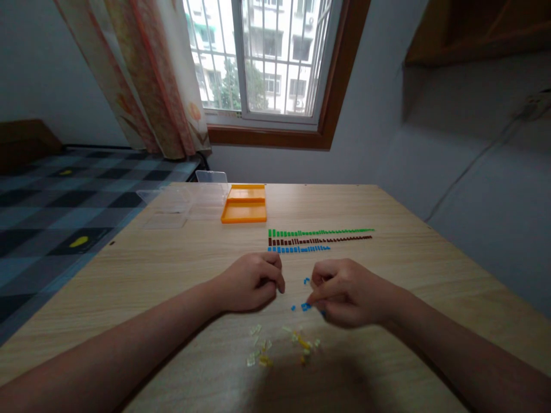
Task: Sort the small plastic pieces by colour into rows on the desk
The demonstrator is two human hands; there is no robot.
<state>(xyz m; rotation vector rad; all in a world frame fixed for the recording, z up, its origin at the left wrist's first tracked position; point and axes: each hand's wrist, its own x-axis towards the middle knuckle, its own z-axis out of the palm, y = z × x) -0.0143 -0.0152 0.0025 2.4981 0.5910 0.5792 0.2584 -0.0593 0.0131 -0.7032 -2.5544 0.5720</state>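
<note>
My right hand (350,293) is bent over a few tiny blue pieces (305,307) on the table, its fingertips touching them and partly hiding them. Another small cluster of blue pieces (306,280) lies just beyond those fingers. On the other side, my left hand (253,281) rests on the wood with fingers curled in; whatever its fingertips hold, if anything, is hidden. Above it runs a row of blue pieces (297,249), sorted from larger at the left to smaller at the right. Parallel to it lie a brown row (318,241) and a green row (318,232).
Loose clear and yellow pieces (301,341) are scattered near the front of the table (193,338). An open orange case (244,219) and transparent plastic boxes (166,219) stand at the back left. A dark scrap (112,243) lies near the left edge, beside a checked bed (47,212).
</note>
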